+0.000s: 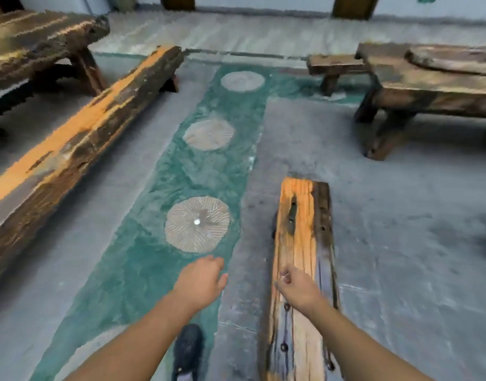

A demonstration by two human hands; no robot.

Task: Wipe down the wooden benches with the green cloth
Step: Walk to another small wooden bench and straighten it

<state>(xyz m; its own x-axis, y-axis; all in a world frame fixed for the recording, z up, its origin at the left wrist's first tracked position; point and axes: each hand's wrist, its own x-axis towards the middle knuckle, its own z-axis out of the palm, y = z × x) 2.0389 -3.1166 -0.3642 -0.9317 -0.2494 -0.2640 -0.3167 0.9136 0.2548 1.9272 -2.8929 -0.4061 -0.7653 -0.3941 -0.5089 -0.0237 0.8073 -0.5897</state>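
A narrow wooden bench with an orange-brown top runs away from me at lower centre right. My right hand hovers over its near part with the fingers curled loosely and nothing in them. My left hand hangs over the floor left of that bench, fingers apart, holding nothing. A long wooden bench stretches along the left side. No green cloth shows anywhere in the view.
A heavy wooden table stands at far left behind the long bench. Another wooden table with a small bench stands at upper right. A green floor strip holds three round stone discs. My dark shoe is below.
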